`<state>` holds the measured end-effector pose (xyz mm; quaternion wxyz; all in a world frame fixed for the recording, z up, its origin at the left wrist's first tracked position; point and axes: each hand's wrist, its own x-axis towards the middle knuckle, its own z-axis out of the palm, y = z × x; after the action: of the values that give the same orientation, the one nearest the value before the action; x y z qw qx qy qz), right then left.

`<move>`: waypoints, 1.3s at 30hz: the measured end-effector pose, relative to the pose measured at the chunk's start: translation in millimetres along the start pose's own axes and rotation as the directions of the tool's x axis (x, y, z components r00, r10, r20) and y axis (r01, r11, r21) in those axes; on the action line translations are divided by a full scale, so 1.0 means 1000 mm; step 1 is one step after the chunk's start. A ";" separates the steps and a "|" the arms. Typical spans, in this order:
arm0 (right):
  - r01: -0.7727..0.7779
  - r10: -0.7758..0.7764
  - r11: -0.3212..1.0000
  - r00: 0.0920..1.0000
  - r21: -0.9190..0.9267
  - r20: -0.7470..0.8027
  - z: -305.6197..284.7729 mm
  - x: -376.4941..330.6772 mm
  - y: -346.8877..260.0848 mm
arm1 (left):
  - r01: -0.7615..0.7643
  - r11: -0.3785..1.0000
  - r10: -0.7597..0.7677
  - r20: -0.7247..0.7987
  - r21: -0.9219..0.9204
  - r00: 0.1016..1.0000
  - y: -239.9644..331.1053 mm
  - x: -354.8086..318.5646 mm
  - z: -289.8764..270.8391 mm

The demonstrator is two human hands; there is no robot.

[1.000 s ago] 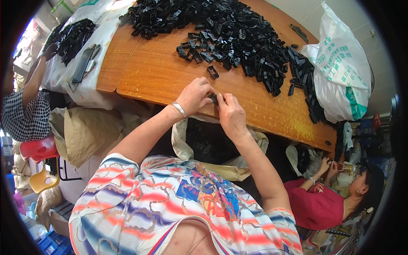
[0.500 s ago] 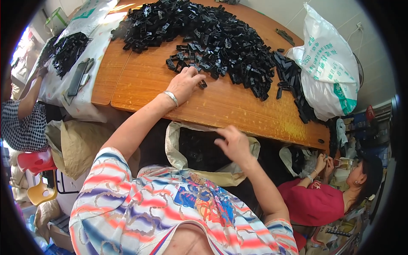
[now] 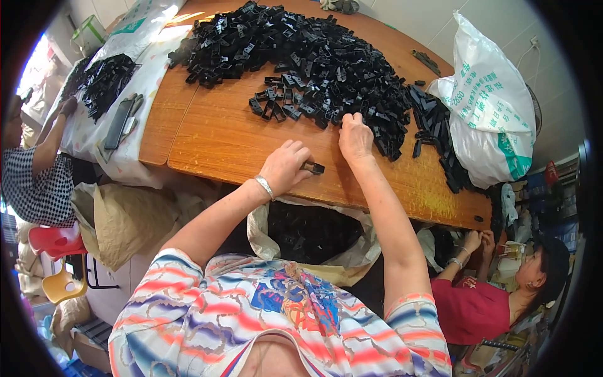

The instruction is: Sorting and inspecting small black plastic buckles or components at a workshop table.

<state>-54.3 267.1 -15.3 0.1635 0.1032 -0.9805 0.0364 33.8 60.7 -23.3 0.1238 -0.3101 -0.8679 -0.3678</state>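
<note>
At the table's [image 3: 226,141] near edge, the left hand [image 3: 286,164] is gripping a black part [image 3: 315,168], having drawn back from the pile [image 3: 301,56]. The right hand [image 3: 356,139] is now reaching to the pile's edge instead of hovering over the sack [image 3: 257,234]; fingers bunching, can't tell if holding. Likely starting a new piece. Part's long axis is running roughly left-right, free end pointing right, tilting slightly toward the person.
</note>
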 end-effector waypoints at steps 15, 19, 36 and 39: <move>-0.337 0.322 0.845 0.941 0.415 0.109 -0.041 -0.095 0.001 | 0.050 0.999 -0.050 -0.040 -0.005 0.998 0.000 -0.009 -0.005; -0.239 0.238 0.848 0.969 0.473 0.063 -0.055 -0.102 -0.001 | 0.078 0.997 -0.079 -0.089 -0.011 0.993 -0.002 -0.013 -0.005; 0.198 -0.167 0.812 0.980 0.549 -0.107 -0.046 -0.091 -0.044 | 0.092 0.995 -0.093 -0.059 -0.025 0.994 -0.007 -0.008 0.002; 0.239 -0.253 0.854 0.967 0.463 -0.032 -0.053 -0.091 -0.046 | 0.105 0.994 -0.106 -0.058 -0.023 0.993 -0.007 -0.008 -0.002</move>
<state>56.1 244.8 6.3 0.1226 0.2642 -0.9244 0.2464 35.9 51.9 -29.0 0.1265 -0.2541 -0.8753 -0.3914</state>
